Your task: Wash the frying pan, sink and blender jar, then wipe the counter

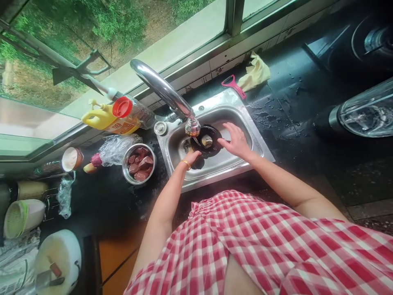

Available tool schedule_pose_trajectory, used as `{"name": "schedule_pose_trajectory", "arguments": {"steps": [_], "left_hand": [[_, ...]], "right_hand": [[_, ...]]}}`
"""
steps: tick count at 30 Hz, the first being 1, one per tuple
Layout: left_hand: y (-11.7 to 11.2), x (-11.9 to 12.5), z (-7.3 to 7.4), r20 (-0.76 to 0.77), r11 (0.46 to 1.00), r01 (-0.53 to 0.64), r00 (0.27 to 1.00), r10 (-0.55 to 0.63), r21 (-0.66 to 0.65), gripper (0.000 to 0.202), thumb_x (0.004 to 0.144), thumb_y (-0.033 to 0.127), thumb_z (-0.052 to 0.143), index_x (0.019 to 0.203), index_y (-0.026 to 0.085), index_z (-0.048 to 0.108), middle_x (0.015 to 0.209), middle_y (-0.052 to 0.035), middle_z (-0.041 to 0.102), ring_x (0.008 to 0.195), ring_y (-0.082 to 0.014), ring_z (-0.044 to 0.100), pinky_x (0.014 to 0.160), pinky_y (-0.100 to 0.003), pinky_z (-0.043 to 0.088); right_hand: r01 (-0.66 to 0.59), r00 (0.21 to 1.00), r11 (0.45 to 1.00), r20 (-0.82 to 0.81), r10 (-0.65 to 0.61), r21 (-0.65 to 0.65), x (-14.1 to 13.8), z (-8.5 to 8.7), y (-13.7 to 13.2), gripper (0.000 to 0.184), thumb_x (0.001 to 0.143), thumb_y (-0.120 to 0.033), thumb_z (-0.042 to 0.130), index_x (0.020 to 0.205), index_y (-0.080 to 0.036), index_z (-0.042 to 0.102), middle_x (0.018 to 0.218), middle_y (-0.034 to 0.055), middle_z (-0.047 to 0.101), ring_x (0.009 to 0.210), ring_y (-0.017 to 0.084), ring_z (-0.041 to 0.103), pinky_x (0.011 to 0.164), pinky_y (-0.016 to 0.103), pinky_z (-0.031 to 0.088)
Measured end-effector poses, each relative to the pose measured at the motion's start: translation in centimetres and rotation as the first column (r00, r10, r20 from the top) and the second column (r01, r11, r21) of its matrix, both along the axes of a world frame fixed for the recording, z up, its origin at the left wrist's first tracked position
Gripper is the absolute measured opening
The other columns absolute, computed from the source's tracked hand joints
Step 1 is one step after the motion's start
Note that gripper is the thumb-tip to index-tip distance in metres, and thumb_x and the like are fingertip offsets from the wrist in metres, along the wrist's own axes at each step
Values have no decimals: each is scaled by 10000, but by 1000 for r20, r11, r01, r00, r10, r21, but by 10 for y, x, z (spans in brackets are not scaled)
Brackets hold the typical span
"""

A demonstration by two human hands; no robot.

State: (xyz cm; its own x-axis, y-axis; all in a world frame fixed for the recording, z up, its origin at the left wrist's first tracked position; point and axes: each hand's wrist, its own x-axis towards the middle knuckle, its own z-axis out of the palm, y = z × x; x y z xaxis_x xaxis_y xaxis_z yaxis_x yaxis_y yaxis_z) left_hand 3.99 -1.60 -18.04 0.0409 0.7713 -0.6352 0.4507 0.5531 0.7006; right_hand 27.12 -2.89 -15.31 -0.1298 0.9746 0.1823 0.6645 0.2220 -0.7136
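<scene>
A round black vessel (215,145), looking like a bowl or a lid, sits in the steel sink (245,119) beneath the faucet (192,127). Something pale and shiny shows at its middle; whether it is a fitting or a reflection I cannot tell. At its near left rim, my left hand (192,157) grips the edge with the thumb on top, the other fingers mostly hidden. My right hand (237,141) is at the right side, fingers spread and thumb close to the rim.
Left of the sink stands a steel bowl (125,167) of dark red meat chunks, near a yellow jug (106,119) and a red-capped bottle (123,107). A pink peeler (235,86) and a pale cloth (258,73) lie behind the sink. A cutting board (66,241) holds a cleaver.
</scene>
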Motion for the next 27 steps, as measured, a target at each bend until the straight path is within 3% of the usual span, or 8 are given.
{"name": "schedule_pose_trajectory", "arguments": {"steps": [6,10,12,15,18,21,23,27], "left_hand": [[5,-11,0,-49,997,78,996,-79,-12,115,694,255,604,718,144,623,617,-24,595,607,-155,523,600,-268,414],[0,-24,-3,-15,986,99,995,-101,-132,168,704,300,607,715,138,648,672,-45,637,593,-160,541,608,-285,436],[-4,-31,-2,14,983,104,995,-103,-153,224,730,353,615,735,137,674,728,-55,673,631,-163,569,638,-280,455],[-5,-40,1,41,993,52,998,-48,-103,386,777,498,585,761,134,712,771,-67,695,704,-166,601,709,-267,472],[-4,-49,8,103,972,-220,968,228,-89,476,823,554,479,841,141,716,747,-56,683,669,-161,607,690,-282,492],[-1,-60,18,265,856,-502,815,515,-120,436,854,448,373,933,150,681,759,-46,673,669,-161,618,666,-305,518],[0,-64,27,370,813,-560,730,575,-158,419,838,393,345,978,151,658,799,-64,678,747,-182,638,709,-347,538],[-1,-58,43,525,851,-490,682,510,-189,395,814,378,380,1037,159,622,947,-105,687,945,-239,640,810,-444,538]], "right_hand": [[-176,905,869,-422,-41,-462,-4,-17,16,718,666,-418,758,1279,-150,497,1136,120,640,922,234,627,717,325,533],[-317,785,731,-600,-155,-605,-12,-24,13,749,609,-332,789,1275,-226,463,965,47,676,606,127,600,404,183,418],[-413,718,634,-662,-216,-654,-14,-29,12,617,623,-284,755,1188,-224,514,840,22,682,509,106,563,349,166,371],[-360,652,546,-623,-432,-756,-16,-41,11,300,671,-268,661,938,-170,566,654,14,642,453,108,529,328,183,390],[-309,623,519,-582,-523,-797,-26,-53,9,198,683,-265,613,838,-162,546,593,15,618,432,109,505,323,204,420],[-318,603,530,-600,-526,-786,-47,-62,5,216,661,-251,612,846,-171,532,606,10,616,438,110,507,320,206,423],[-321,576,559,-626,-525,-764,-64,-65,4,254,650,-244,608,882,-191,520,634,-8,614,458,103,515,335,195,432],[-322,590,647,-681,-433,-691,-87,-64,6,381,613,-241,643,975,-197,532,713,-2,629,476,100,532,331,180,407]]}}
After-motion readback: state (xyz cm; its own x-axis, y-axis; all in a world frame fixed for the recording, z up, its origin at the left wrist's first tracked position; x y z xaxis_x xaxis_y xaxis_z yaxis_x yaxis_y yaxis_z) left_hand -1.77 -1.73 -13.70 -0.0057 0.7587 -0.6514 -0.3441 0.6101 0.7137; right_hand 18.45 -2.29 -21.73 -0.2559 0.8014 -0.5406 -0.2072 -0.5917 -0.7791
